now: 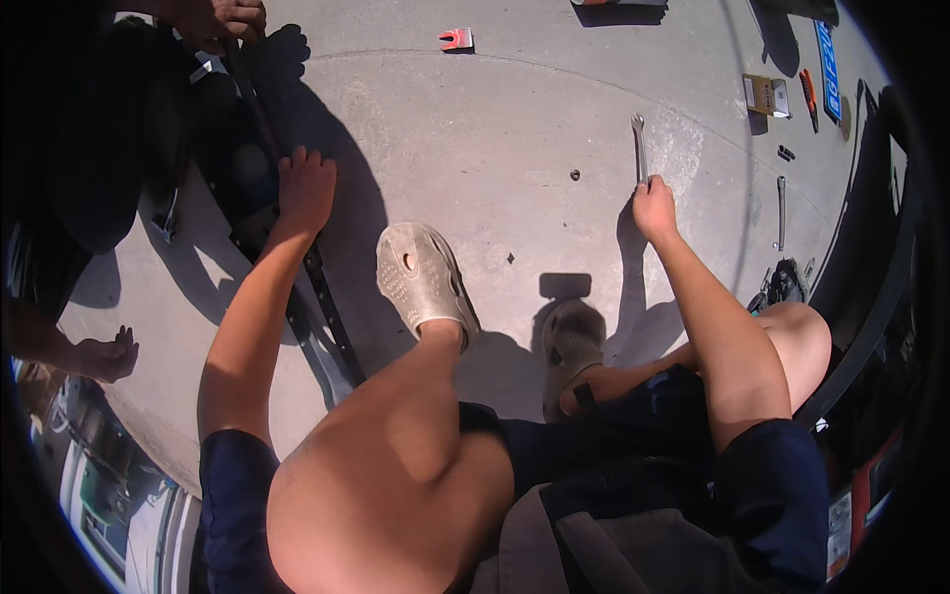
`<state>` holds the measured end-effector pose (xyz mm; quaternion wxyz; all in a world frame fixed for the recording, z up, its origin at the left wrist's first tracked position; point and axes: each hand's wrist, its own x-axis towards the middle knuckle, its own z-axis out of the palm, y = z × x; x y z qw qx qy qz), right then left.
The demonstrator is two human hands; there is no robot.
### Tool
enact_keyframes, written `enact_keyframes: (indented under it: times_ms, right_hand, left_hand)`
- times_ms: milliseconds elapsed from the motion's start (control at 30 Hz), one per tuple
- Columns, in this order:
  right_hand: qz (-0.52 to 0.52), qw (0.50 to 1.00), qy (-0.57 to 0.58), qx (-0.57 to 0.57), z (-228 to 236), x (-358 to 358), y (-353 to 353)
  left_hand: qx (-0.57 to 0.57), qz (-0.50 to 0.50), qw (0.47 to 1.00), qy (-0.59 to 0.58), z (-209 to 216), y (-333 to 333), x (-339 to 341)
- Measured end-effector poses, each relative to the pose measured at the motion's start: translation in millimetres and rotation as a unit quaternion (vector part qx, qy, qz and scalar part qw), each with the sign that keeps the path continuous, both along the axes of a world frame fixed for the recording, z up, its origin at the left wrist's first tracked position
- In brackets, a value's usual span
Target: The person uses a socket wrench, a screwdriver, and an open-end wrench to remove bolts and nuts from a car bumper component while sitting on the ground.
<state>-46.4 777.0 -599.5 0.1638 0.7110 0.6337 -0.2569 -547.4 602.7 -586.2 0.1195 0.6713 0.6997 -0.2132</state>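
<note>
Closed around the spanner (639, 148) on the concrete, our right hand (653, 206) has yet to lift it; our left hand (305, 188) presses flat on the black bar (319, 287), untouched by tools.

view: head, single fisheye worn on the person's head | faces: steeply down over bent knees onto the concrete floor (515, 129) | range: close to the thighs, floor farther off | edges: rim dark, straight lines bend | shared: no second view

Silver wrench (639, 147), beige perforated clog (420, 275), black bar (322, 297), red clip (456, 40), pale grey concrete floor (495, 129).
</note>
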Motion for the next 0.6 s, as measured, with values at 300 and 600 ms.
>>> enact_keyframes:
  times_ms: [300, 600]
  right_hand:
    - [0.107, 0.987, 0.119, 0.002, 15, -77, -31]
    - [-0.152, 0.919, 0.347, -0.109, 20, -132, -34]
  left_hand:
    - [0.170, 0.150, 0.944, -0.238, 31, 21, 29]
    - [0.065, 0.642, 0.391, -0.656, 80, 6, 99]
